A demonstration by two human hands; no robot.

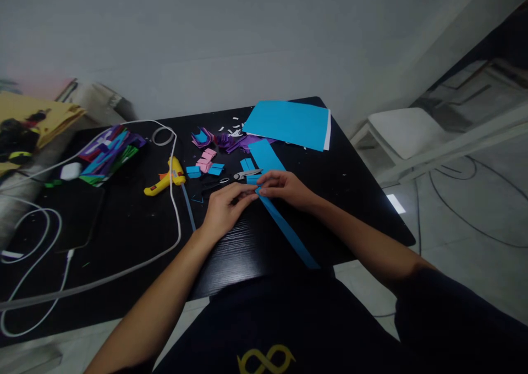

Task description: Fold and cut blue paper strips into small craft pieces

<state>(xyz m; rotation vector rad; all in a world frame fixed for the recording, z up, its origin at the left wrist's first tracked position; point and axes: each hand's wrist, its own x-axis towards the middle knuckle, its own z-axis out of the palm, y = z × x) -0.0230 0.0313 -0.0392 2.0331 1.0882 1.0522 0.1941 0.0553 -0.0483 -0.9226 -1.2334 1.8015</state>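
A long blue paper strip (284,228) runs from between my hands toward the table's front edge. My left hand (231,204) pinches its upper left end, thumb and fingertips together. From the right, my right hand (284,190) closes its fingers on the same strip, close to the left fingertips. Just beyond the hands lie open scissors (247,174) with dark handles. A wider blue strip (267,155) lies behind my right hand. Small folded blue pieces (216,169) and pink pieces (206,159) rest to the left of the scissors.
A yellow glue gun (165,179) lies left, beside a white cable (177,209). Blue sheets (291,122) lie at the back right, near purple folded pieces (226,141). Colourful strips (109,153), a white case (71,171) and a dark tablet-like object (80,220) are farther left.
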